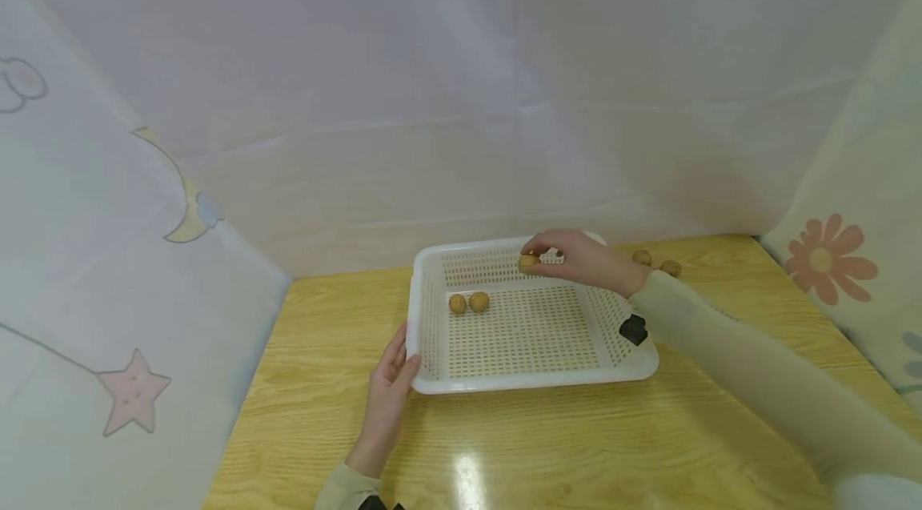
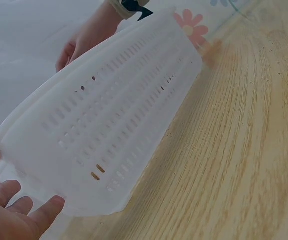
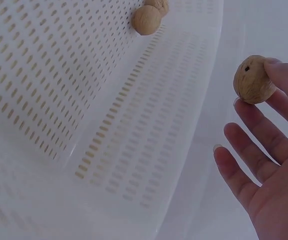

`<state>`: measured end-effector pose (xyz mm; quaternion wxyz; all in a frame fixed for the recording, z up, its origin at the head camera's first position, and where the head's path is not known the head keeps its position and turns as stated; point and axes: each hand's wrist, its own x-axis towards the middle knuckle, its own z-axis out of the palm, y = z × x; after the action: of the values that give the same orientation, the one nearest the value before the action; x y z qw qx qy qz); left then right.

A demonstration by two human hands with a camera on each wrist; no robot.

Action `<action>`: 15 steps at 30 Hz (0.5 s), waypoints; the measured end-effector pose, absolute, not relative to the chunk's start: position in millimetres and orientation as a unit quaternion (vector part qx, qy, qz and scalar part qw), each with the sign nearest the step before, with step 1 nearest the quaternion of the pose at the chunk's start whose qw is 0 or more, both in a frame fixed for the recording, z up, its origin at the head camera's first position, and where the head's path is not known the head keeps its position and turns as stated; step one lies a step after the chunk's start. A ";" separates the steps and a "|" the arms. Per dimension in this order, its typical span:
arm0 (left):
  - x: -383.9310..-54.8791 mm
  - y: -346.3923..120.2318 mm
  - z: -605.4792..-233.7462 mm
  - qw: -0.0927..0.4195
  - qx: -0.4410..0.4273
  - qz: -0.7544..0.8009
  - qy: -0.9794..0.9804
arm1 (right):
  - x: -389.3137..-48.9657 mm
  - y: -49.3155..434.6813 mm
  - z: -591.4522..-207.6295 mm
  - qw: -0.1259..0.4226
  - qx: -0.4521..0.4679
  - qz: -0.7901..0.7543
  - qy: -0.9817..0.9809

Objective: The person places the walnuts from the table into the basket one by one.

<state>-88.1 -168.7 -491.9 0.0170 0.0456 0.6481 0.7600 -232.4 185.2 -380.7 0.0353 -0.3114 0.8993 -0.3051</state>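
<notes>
A white plastic basket (image 1: 533, 382) with slotted walls stands on the wooden table. Two walnuts (image 1: 468, 303) lie side by side inside it, toward its left; they also show in the right wrist view. Over the basket's far side, my right hand (image 1: 579, 260) pinches a walnut (image 3: 254, 80) between thumb and fingertips, the other fingers spread loosely. My left hand (image 1: 387, 390) holds the basket's left edge near the front corner, with the thumb at the rim and the fingers against the outer wall (image 2: 48, 165).
Two more walnuts (image 1: 656, 263) sit on the table (image 1: 324, 366) to the right of the basket, beyond my right wrist. Pale fabric walls (image 1: 432, 110) with printed shapes enclose the table at the back and both sides.
</notes>
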 end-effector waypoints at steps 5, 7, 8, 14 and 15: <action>-88.6 -169.7 -493.0 0.019 0.039 0.758 0.651 | -246.0 166.7 -393.9 0.064 -0.318 -0.318 0.891; -88.7 -169.7 -493.3 0.019 0.038 0.758 0.651 | -251.1 160.9 -401.7 0.085 -0.315 -0.324 0.888; -88.7 -169.7 -493.7 0.020 0.037 0.759 0.650 | -253.8 158.0 -406.2 0.093 -0.312 -0.324 0.888; -89.5 -169.3 -495.1 0.019 0.040 0.762 0.646 | -268.7 147.1 -431.1 0.110 -0.335 -0.275 0.894; -89.6 -169.3 -494.8 0.019 0.042 0.762 0.646 | -271.0 145.8 -434.9 0.111 -0.340 -0.265 0.895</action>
<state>-89.6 -169.3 -494.8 0.0191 0.0419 0.6465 0.7616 -271.0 145.8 -434.9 0.1105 -0.3402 0.8954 -0.2650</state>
